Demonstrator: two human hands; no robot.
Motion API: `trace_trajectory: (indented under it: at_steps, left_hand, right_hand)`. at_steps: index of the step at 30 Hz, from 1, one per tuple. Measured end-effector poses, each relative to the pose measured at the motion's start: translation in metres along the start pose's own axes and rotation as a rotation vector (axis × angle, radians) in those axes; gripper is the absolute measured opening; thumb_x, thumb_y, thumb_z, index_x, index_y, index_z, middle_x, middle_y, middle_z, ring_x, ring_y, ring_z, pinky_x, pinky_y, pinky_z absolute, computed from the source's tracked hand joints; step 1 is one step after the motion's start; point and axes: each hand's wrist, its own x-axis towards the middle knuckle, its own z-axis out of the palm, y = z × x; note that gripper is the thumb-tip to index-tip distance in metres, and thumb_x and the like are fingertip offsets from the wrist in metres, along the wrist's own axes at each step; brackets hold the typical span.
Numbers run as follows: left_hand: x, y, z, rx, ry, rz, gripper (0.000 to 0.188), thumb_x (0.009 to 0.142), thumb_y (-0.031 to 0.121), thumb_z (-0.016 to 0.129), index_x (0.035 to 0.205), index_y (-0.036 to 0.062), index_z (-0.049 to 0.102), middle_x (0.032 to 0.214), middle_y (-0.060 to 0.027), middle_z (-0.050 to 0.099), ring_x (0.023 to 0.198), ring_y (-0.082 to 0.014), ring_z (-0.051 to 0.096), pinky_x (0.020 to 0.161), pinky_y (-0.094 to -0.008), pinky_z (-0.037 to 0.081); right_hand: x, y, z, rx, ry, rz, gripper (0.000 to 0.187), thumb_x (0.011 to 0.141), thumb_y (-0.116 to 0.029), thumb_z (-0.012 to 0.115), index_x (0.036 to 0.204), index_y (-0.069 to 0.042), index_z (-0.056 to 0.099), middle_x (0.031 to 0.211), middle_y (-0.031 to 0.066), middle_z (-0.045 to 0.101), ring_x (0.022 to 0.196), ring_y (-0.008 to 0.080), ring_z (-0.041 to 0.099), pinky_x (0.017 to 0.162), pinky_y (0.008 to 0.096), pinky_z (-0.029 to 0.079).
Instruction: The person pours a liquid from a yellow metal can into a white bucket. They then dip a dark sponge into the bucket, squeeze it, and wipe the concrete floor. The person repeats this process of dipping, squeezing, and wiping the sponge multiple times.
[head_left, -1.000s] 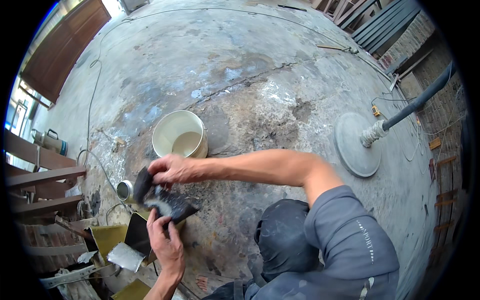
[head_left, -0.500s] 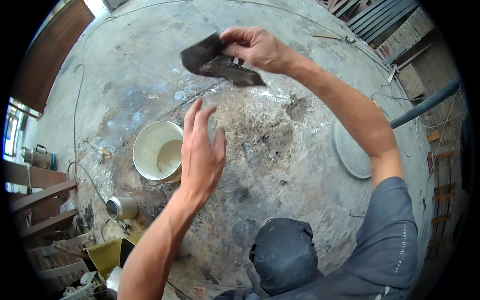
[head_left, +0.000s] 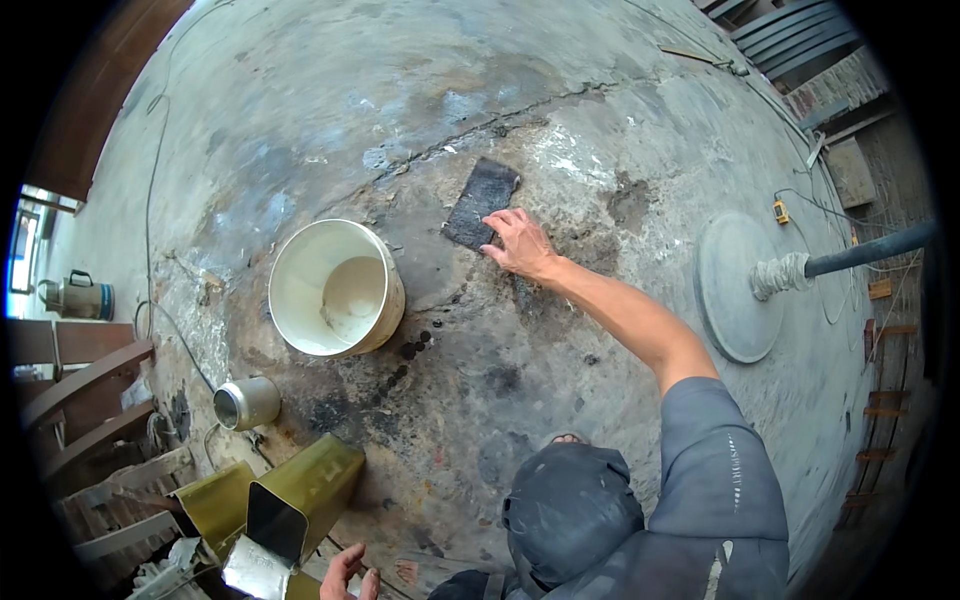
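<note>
A dark grey, rectangular piece of rough, floppy sheet (head_left: 480, 196) lies spread on the stained floor; I cannot tell whether it is cloth or worn abrasive. My right hand (head_left: 520, 243) reaches over its near right edge. The fingertips touch the sheet, with thumb and forefinger apart. To the left of the sheet stands a whitish plastic bucket (head_left: 290, 300) with some cloudy liquid in the bottom. My left hand (head_left: 350, 573) shows only in part at the lower edge, fingers loosely bent and apart, nothing visible in them. It is nearest the yellow-green metal box sections (head_left: 325, 485).
A silvery can (head_left: 257, 402) lies near the bucket. On the right is a round grey base (head_left: 725, 300) with a dark pole. A thin cable (head_left: 152, 200) runs along the left floor. Dark wet spots (head_left: 413, 350) mark the floor, and my bent knee (head_left: 570, 515) is in front.
My right hand has come down and nearer, and the sheet it held folded in the air now lies flat. The left hand has drawn back from beside the bucket to the lower edge.
</note>
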Motion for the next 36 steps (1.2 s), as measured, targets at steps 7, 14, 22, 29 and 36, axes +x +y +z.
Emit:
trace_trajectory:
  at_steps: [7, 14, 22, 29, 36]
  left_hand:
    - [-0.002, -0.001, -0.008, 0.131, -0.084, 0.032, 0.037, 0.098, 0.015, 0.062, 0.132, 0.0014, 0.056, 0.129, -0.0155, 0.063, 0.121, -0.0250, 0.060, 0.104, -0.0365, 0.046]
    - [0.020, -0.006, -0.022, 0.213, -0.189, 0.048, 0.037, 0.099, 0.019, 0.061, 0.133, 0.0028, 0.057, 0.127, -0.0146, 0.065, 0.119, -0.0240, 0.061, 0.102, -0.0363, 0.047]
    - [0.039, -0.018, -0.019, 0.213, -0.190, 0.191, 0.029, 0.096, 0.020, 0.065, 0.116, -0.0006, 0.064, 0.101, -0.0100, 0.073, 0.095, -0.0211, 0.070, 0.086, -0.0317, 0.053]
    - [0.038, -0.004, -0.008, 0.318, -0.243, 0.264, 0.030, 0.097, 0.026, 0.063, 0.118, 0.0040, 0.065, 0.103, -0.0104, 0.073, 0.097, -0.0234, 0.070, 0.085, -0.0333, 0.053]
    - [0.037, -0.001, -0.006, 0.337, -0.303, 0.274, 0.029, 0.098, 0.024, 0.061, 0.118, 0.0027, 0.065, 0.105, -0.0113, 0.073, 0.098, -0.0237, 0.070, 0.086, -0.0334, 0.053]
  right_hand:
    - [0.029, -0.018, 0.037, -0.279, -0.104, 0.098, 0.035, 0.087, -0.033, 0.070, 0.107, -0.005, 0.062, 0.114, 0.0151, 0.058, 0.110, 0.0368, 0.055, 0.096, 0.0470, 0.047]
    - [0.069, 0.013, 0.005, 0.061, 0.091, 0.256, 0.020, 0.089, -0.019, 0.059, 0.104, -0.005, 0.060, 0.100, 0.0195, 0.068, 0.088, 0.0398, 0.068, 0.079, 0.0515, 0.054]
    - [0.107, 0.026, -0.121, 1.097, 0.377, 0.638, 0.023, 0.097, -0.014, 0.050, 0.102, 0.008, 0.051, 0.096, 0.0131, 0.061, 0.092, 0.0249, 0.068, 0.076, 0.0396, 0.065]
    - [0.073, 0.029, -0.139, 1.259, 0.138, 0.652, 0.031, 0.098, -0.024, 0.061, 0.117, -0.001, 0.061, 0.106, 0.0074, 0.065, 0.093, 0.0171, 0.063, 0.075, 0.0318, 0.061]
    - [0.071, -0.017, -0.194, 0.540, 0.399, 0.488, 0.036, 0.098, -0.033, 0.059, 0.109, 0.001, 0.066, 0.086, 0.0154, 0.069, 0.072, 0.0247, 0.066, 0.064, 0.0371, 0.053]
